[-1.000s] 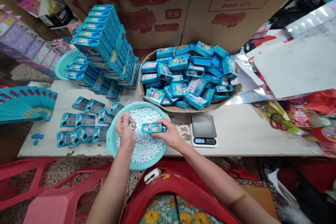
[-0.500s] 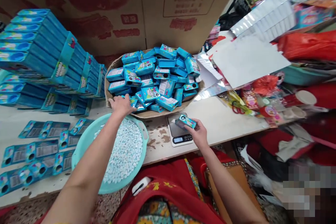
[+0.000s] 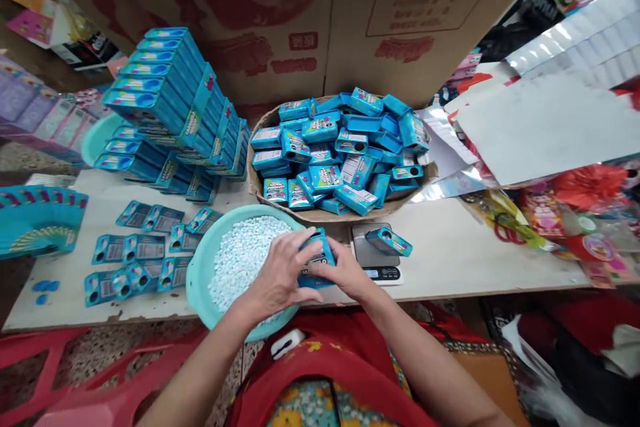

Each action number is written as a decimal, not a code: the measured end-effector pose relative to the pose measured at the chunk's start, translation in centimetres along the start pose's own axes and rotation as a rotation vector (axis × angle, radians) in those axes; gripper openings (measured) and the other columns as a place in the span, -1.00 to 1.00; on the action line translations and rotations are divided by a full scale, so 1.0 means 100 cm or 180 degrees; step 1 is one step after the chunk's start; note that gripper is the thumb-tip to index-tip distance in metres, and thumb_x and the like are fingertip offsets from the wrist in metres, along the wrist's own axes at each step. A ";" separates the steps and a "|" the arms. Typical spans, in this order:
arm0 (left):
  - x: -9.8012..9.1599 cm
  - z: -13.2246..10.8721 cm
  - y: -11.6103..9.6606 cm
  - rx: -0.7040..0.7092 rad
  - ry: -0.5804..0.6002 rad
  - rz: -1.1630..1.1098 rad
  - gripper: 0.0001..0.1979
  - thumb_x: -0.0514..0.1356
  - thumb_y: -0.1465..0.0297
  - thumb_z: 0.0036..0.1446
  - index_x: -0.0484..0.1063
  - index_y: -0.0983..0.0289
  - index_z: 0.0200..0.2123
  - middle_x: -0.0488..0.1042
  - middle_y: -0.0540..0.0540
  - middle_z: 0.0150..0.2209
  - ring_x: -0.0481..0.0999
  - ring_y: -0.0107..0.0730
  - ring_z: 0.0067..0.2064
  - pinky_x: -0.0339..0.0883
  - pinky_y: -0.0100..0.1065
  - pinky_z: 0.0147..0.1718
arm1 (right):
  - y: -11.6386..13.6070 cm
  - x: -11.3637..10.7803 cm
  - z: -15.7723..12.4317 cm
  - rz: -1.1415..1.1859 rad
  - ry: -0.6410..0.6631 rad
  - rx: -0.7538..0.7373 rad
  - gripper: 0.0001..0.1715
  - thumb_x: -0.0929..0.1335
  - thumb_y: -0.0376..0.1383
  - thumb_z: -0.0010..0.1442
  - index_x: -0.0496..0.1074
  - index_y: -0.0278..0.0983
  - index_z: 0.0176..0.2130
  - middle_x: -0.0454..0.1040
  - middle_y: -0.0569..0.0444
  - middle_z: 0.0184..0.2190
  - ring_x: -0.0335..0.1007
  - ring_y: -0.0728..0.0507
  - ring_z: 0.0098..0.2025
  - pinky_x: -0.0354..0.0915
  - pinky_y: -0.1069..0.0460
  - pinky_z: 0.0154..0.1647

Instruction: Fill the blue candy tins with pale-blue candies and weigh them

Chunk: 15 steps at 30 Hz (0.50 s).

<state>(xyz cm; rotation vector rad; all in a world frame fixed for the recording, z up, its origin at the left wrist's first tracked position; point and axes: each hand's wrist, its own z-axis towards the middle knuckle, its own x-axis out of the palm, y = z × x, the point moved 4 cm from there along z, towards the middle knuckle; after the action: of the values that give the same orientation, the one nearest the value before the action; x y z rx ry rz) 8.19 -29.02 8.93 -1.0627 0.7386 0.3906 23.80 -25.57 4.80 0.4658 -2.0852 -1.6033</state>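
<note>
My right hand (image 3: 349, 271) is closed round a small blue candy box (image 3: 324, 250), held tilted over the right edge of the basin. My left hand (image 3: 283, 267) wraps the same box from the other side, fingers at its top and thumb below. Pale white-blue candies (image 3: 245, 247) fill the turquoise basin (image 3: 199, 293) under the left hand. Right of the hands, another blue candy box (image 3: 391, 241) rests tilted on a small digital scale (image 3: 387, 275). Behind, a cut-down carton (image 3: 254, 183) holds a heap of similar boxes (image 3: 325, 177).
Banded stacks of blue boxes (image 3: 200, 113) stand at the left, with several boxes (image 3: 145, 247) lying in front. A large cardboard box (image 3: 320, 20) walls the back. White sheets (image 3: 550, 127) and wrappers lie at the right. Red plastic stools (image 3: 100, 387) stand below the table edge.
My left hand has come from the carton to the front of the table, where both hands now hold a candy box. My right hand has left the box on the scale. The view has shifted left.
</note>
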 end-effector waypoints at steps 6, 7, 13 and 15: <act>-0.001 -0.085 0.122 -0.2386 -0.1128 0.0603 -0.43 0.06 0.08 0.17 0.22 0.32 0.13 0.28 0.36 0.10 0.23 0.06 0.16 0.07 0.06 0.12 | -0.023 0.011 0.008 0.0271 0.0157 0.0289 -0.40 0.54 -0.18 -0.13 0.40 -0.22 -0.09 0.51 0.10 -0.18 0.44 -0.12 -0.16 0.32 -0.03 -0.07; 0.005 -0.095 0.139 -0.2689 -0.0945 0.0897 -0.44 0.06 0.08 0.16 0.27 0.35 0.09 0.28 0.39 0.09 0.21 0.13 0.16 0.05 0.10 0.11 | -0.026 0.012 0.006 0.0247 0.0178 0.0296 -0.40 0.55 -0.16 -0.14 0.40 -0.22 -0.10 0.51 0.10 -0.19 0.43 -0.12 -0.16 0.32 -0.02 -0.08; 0.048 -0.100 0.169 -0.3662 -0.1027 0.0277 -0.45 0.22 0.02 -0.07 0.40 0.37 -0.17 0.38 0.42 -0.09 0.27 0.31 0.06 0.11 0.13 -0.02 | -0.050 0.052 0.006 0.0409 0.0324 0.0431 -0.45 0.35 0.09 0.11 0.36 -0.20 -0.04 0.45 0.08 -0.16 0.38 -0.15 -0.10 0.32 -0.04 -0.08; 0.054 -0.092 0.168 -0.3664 -0.1236 -0.0543 -0.58 0.29 0.09 -0.16 0.39 0.33 -0.37 0.44 0.32 -0.26 0.34 0.23 -0.02 0.19 0.02 -0.07 | -0.059 0.067 0.017 0.0164 0.0135 0.0343 -0.43 0.35 0.07 0.11 0.32 -0.20 -0.01 0.43 0.08 -0.15 0.36 -0.14 -0.09 0.31 -0.03 -0.08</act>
<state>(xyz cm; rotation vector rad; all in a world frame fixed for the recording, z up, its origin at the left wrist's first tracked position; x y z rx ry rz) -1.72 -29.93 -8.34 -2.0233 0.0008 0.8898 17.16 -29.29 -0.24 0.4746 -2.1417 -1.4450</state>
